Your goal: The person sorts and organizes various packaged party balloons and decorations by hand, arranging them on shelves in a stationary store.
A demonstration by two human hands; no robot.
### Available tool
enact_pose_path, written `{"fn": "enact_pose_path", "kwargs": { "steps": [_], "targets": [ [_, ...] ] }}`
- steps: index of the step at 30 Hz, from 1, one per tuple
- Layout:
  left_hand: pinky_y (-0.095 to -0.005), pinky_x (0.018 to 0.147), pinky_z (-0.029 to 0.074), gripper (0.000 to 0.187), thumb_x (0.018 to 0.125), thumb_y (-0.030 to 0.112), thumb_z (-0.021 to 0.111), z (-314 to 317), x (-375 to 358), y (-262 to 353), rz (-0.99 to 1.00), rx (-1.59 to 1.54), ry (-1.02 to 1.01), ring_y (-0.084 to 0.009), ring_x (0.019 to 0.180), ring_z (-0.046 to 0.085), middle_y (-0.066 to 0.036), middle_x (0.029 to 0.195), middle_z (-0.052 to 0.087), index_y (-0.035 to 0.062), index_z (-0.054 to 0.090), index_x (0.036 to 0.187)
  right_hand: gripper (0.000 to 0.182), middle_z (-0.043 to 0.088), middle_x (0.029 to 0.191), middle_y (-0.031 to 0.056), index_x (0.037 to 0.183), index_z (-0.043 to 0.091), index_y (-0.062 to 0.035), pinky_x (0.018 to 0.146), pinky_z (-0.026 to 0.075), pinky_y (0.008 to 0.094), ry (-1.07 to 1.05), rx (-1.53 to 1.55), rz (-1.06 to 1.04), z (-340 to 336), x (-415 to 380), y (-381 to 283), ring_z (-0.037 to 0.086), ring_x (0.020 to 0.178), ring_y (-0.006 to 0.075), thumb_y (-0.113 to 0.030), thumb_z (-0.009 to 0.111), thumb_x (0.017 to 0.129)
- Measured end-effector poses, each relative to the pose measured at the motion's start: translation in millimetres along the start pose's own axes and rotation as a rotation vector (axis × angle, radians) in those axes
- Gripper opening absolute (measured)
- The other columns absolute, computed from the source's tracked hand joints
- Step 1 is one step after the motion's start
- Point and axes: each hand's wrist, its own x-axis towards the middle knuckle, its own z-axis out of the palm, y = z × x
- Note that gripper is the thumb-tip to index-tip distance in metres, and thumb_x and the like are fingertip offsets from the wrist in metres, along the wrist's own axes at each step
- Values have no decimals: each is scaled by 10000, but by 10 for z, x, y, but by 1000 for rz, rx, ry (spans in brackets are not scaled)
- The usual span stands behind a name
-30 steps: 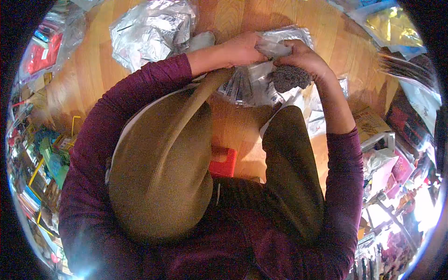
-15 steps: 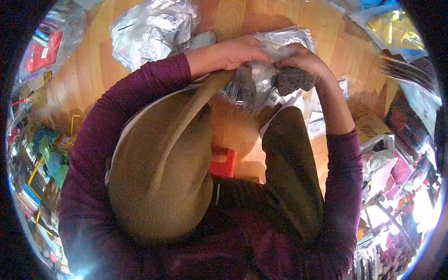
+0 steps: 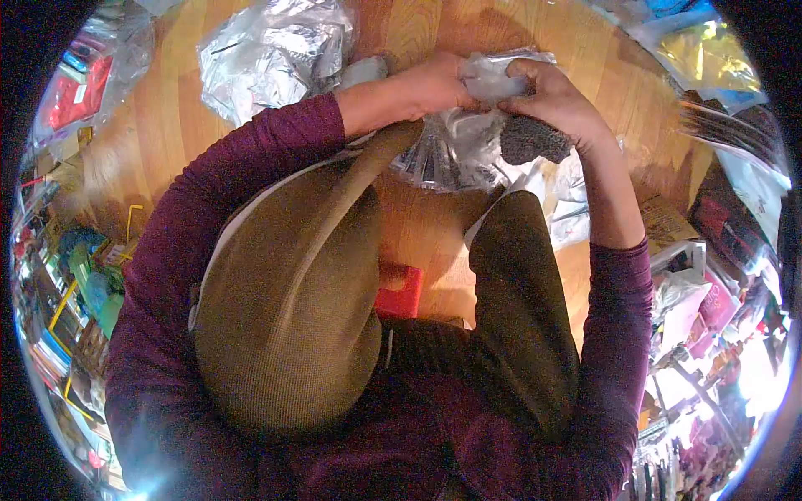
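Between my two hands is a small whitish, translucent bundle that looks like folded plastic. My left hand pinches it from the left, its fingertips partly hidden. On the other side my right hand has its thumb and fingers curled round the bundle's right end. Crumpled clear and silvery wrapping lies just below the hands. A dark grey, speckled soft-looking thing shows under my right palm. More silver foil sticks out behind the bundle.
A heap of silver foil bags lies on the wooden floor at the upper left. Near my legs is a red flat object. A yellow bag and cardboard are at the right, amid clutter along both sides.
Both hands have shifted slightly, and the whitish bundle now shows more clearly between them. My right forearm has moved a little to the right. The wrapping below has been rearranged.
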Motion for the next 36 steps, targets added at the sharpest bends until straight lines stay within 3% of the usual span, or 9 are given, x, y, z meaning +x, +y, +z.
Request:
{"fn": "enact_pose_path", "kwargs": {
  "steps": [4,8,10,13,15,26,32,34,36],
  "targets": [
    [-294,631,439,329,607,170,672,-21,8,59,12,435,139,-164,677,563,-92,771,612,26,607,895,237,520,708,49,814,524,24,614,398,247,49,-22,-81,33,28,105,491,677,117,-95,623,634],
    [-321,620,444,328,596,202,677,3,3,127,9,298,102,-213,658,579,-129,736,610,18,611,860,207,502,690,39,792,519,22,606,395,252,45,-36,-26,0,-37,-48,479,659,114,-78,610,636],
    [-355,624,450,240,621,153,624,20,-37,225,71,578,186,-268,671,585,-170,735,600,-6,610,800,201,493,691,33,787,515,19,601,392,256,41,-21,-5,10,-48,-5,473,657,113,-76,608,637],
    [-373,630,453,184,617,91,554,-31,0,119,126,645,154,-306,693,583,-206,724,584,-22,608,753,257,551,735,137,788,543,16,662,410,312,103,-126,-156,25,43,139,528,710,216,-174,597,623],
    [-392,625,460,168,579,58,524,-16,-65,275,86,831,147,-338,683,578,-219,684,572,-30,602,700,235,511,697,125,748,516,11,647,405,308,71,14,-6,32,-36,15,505,680,202,-161,615,621],
    [-433,600,445,140,530,73,569,13,-201,404,305,979,227,-358,638,566,-207,638,555,1,582,648,242,504,758,58,838,499,-4,617,414,250,72,206,57,70,-152,-25,492,691,133,-48,636,643],
    [-435,626,430,121,520,91,575,33,-184,367,308,1116,207,-326,684,557,-152,652,562,23,572,621,292,525,837,57,909,486,-4,594,415,218,282,266,139,7,-379,-181,492,685,84,-54,642,668],
    [-399,679,407,129,518,109,566,38,-184,359,525,1221,247,-288,722,540,-113,650,559,36,566,625,292,539,888,72,925,496,-12,586,418,212,424,-38,168,-116,-583,-322,502,687,75,-55,637,673],
    [-377,695,394,134,518,115,560,42,-106,242,658,1191,264,-273,727,535,-105,648,559,40,562,630,290,542,910,78,937,497,-15,598,421,220,481,-50,161,-229,-870,-412,511,719,87,-45,625,678]
  ]
}}
